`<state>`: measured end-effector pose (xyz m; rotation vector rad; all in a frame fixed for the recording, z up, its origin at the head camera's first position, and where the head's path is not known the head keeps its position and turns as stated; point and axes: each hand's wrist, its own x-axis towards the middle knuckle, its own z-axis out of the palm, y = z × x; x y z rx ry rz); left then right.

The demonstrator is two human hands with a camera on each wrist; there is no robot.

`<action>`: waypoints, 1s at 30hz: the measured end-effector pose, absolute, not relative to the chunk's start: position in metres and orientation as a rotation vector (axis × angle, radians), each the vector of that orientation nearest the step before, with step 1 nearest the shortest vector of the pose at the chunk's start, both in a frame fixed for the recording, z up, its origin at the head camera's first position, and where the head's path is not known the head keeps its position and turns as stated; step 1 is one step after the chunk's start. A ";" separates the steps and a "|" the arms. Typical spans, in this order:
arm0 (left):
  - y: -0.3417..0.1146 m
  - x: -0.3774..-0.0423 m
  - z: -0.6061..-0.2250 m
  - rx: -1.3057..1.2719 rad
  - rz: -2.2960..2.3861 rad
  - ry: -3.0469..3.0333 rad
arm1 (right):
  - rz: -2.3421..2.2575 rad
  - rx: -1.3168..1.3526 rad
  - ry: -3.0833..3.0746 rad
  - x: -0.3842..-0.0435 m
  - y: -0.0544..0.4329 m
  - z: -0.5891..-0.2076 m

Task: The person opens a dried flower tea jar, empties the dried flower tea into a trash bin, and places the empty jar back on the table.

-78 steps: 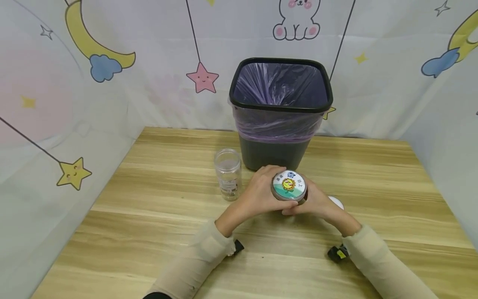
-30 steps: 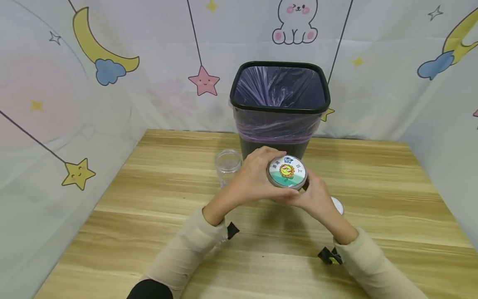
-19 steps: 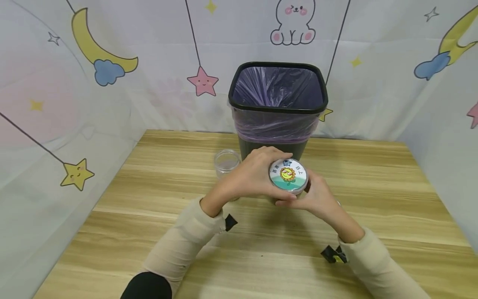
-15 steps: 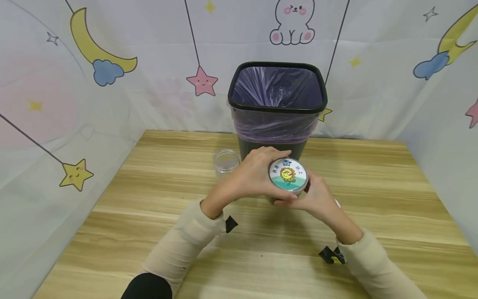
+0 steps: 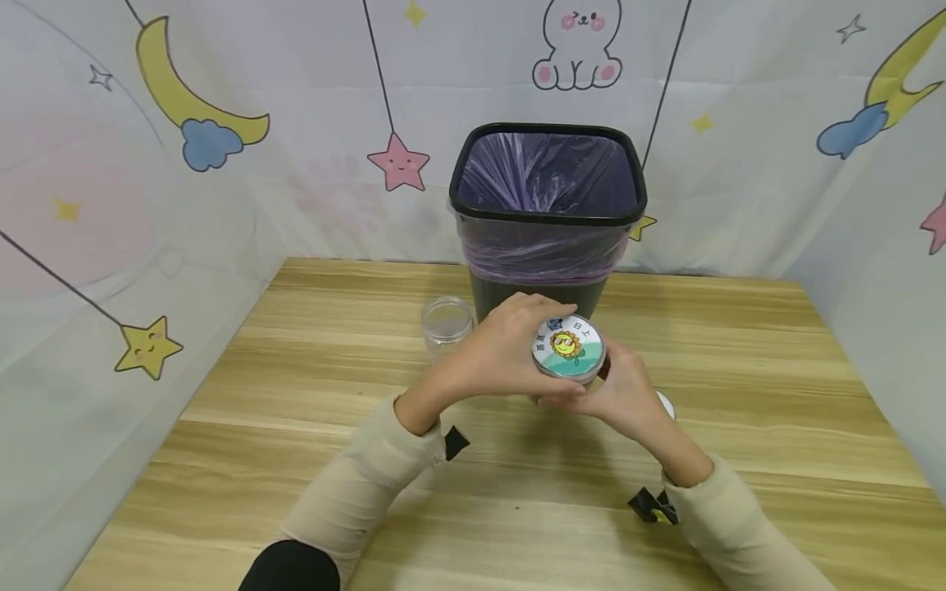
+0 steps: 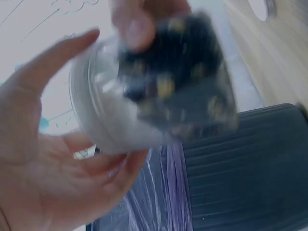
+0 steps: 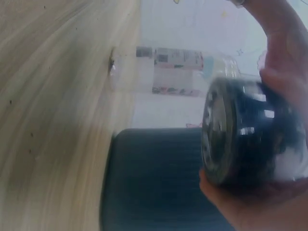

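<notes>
Above the table, both hands hold a jar (image 7: 260, 139) with a round printed lid (image 5: 566, 348) showing a sunflower. My left hand (image 5: 506, 353) grips the lid's rim, with thumb and fingers on opposite sides. My right hand (image 5: 626, 387) is wrapped round the jar's body below. In the left wrist view the jar is blurred; its wall has a dark, yellow-spotted area (image 6: 178, 72) and a paler part near the lid. An uncapped-looking clear plastic jar (image 5: 447, 322) stands upright on the table behind my left forearm, partly hidden by it.
A dark trash bin (image 5: 547, 289) with a purple plastic liner (image 5: 547, 246) stands at the back, just behind the hands. A white round object (image 5: 667, 404) lies partly hidden behind the right wrist. Printed cloth (image 5: 332, 98) surrounds the wooden table (image 5: 739, 369).
Both hands have raised the jar and brought it slightly closer to the bin in the head view. In the last half second the printed lid has turned a little counterclockwise.
</notes>
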<state>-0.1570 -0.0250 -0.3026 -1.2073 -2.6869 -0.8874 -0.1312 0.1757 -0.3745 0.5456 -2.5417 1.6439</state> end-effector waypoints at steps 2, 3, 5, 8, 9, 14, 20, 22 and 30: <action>-0.028 -0.160 -0.300 -1.282 -0.908 -2.701 | 1.694 0.598 -2.562 -0.132 0.178 -0.374; -0.028 -0.161 -0.300 -1.301 -0.911 -2.706 | 1.717 0.622 -2.565 -0.132 0.179 -0.374; -0.028 -0.163 -0.299 -1.319 -0.905 -2.702 | 1.758 0.653 -2.565 -0.132 0.180 -0.375; -0.027 -0.161 -0.300 -1.276 -0.874 -2.694 | 1.760 0.634 -2.567 -0.132 0.179 -0.376; -0.026 -0.160 -0.301 -1.245 -0.864 -2.691 | 1.750 0.616 -2.566 -0.131 0.178 -0.376; -0.018 -0.151 -0.303 -1.045 -0.794 -2.646 | 1.690 0.481 -2.526 -0.128 0.172 -0.376; -0.014 -0.148 -0.304 -0.997 -0.731 -2.629 | 1.537 0.443 -2.480 -0.128 0.168 -0.379; -0.018 -0.151 -0.304 -1.059 -0.829 -2.658 | 1.574 0.478 -2.469 -0.128 0.170 -0.379; -0.030 -0.159 -0.299 -1.222 -1.055 -2.739 | 1.659 0.548 -2.516 -0.125 0.178 -0.377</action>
